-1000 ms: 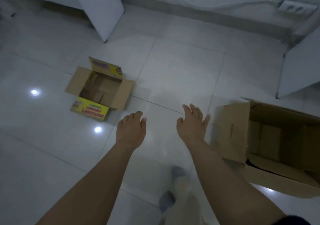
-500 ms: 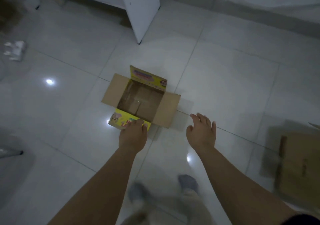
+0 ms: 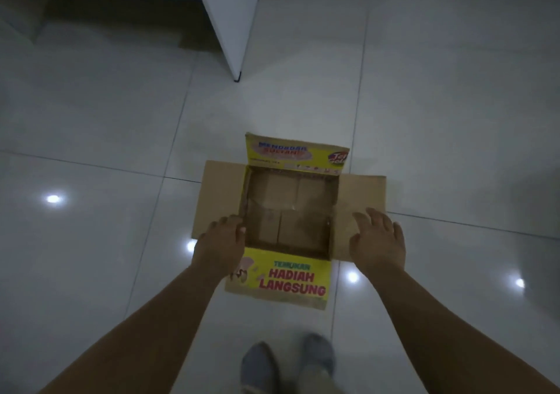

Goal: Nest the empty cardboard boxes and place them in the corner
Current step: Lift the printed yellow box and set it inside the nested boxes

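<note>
A small open cardboard box point(image 3: 291, 212) with yellow printed flaps sits on the white tiled floor right in front of me, its four flaps spread out and its inside empty. My left hand point(image 3: 221, 242) reaches over the left brown flap, fingertips at the edge of the opening, holding nothing. My right hand point(image 3: 378, 237) hovers over the right brown flap with fingers apart, also holding nothing. The larger brown box is out of view.
A white cabinet panel point(image 3: 233, 18) stands on the floor beyond the box, its corner foot close to the far flap. My two feet in grey socks point(image 3: 288, 363) stand just behind the box. Ceiling lights reflect as bright spots on the glossy tiles.
I have stepped up to the small box and turned left; it now lies centred below me. Both hands have come forward over its side flaps. The large box left the view.
</note>
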Demonstrator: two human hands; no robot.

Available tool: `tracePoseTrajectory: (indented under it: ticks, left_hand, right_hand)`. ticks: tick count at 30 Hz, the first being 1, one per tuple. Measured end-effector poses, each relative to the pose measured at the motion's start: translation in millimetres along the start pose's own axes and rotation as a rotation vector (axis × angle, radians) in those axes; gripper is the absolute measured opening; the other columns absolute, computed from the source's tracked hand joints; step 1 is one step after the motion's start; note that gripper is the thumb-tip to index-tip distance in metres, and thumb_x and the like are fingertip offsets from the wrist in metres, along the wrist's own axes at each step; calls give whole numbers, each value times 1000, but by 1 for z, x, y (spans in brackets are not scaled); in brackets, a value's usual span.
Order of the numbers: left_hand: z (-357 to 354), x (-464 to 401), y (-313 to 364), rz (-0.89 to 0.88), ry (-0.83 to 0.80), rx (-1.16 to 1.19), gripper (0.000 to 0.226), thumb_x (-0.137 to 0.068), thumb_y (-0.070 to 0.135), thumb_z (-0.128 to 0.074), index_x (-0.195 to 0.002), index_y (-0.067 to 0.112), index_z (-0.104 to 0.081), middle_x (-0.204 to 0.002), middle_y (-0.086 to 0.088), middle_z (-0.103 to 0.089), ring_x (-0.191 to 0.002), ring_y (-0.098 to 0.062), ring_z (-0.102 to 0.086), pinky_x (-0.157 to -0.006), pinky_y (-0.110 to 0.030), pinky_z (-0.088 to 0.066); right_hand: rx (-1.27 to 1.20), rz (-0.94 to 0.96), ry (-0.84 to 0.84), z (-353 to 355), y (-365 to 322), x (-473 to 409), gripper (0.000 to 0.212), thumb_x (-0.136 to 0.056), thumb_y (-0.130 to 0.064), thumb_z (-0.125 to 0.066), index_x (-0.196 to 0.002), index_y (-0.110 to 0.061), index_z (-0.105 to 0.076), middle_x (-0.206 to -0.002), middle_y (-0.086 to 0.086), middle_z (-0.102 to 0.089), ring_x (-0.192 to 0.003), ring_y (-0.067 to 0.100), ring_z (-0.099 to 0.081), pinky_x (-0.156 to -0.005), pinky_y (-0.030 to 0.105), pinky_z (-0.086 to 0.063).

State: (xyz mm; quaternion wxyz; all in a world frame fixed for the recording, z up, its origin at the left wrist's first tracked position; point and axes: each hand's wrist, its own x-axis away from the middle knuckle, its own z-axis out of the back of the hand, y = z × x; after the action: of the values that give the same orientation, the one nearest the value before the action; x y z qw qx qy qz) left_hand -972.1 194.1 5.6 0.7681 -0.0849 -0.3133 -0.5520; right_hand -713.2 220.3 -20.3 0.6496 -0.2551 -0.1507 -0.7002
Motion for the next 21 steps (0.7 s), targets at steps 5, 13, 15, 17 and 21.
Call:
tracePoseTrajectory:
  ticks: [5,13,15,17,21]
  left_hand:
    - [-72,-68,-67,-26,48,-164,45,-93,22,-37,-136,13,-34,-144,-11,-37,-128,-31,-35,-99,-44,-37]
    - [-126,-142,-116,171,354,-55,61,-91,31,-44,-144,13,-19,-153,-24,-10,-136,-48,-17,-111,-58,-17]
    - [-121,-158,-119,249,343,187,67,-91,34,-46,-145,15,-11,-153,-22,-12,-134,-47,-25,-110,-57,-23]
    - [-117,-168,-121,310,321,379,71,-91,36,-47,-145,14,-8,-150,-22,-23,-130,-46,-33,-107,-57,-28]
    - [-105,-166,-116,363,375,367,65,-89,36,-50,-141,12,-21,-141,-21,-36,-125,-44,-38,-103,-57,-33]
  right_hand:
    - [-100,-96,98,-81,-19,-60,56,-93,-27,-38,-144,-20,-17,-157,10,-13,-144,29,-8,-117,45,-8]
    - [-107,-220,385,-139,13,-104,70,-87,-32,-45,-146,-18,-9,-157,16,-6,-144,35,-2,-116,51,-3]
    - [-188,-301,405,-143,18,-107,79,-85,-42,-48,-146,-17,-5,-156,18,-6,-143,36,-5,-116,51,-4]
    - [-266,-360,413,-144,20,-109,85,-82,-50,-51,-145,-18,-4,-156,18,-6,-142,37,-9,-115,51,-9]
    - [-405,-446,436,-131,19,-108,91,-77,-49,-61,-144,-13,-11,-154,17,-13,-136,41,-20,-109,54,-21]
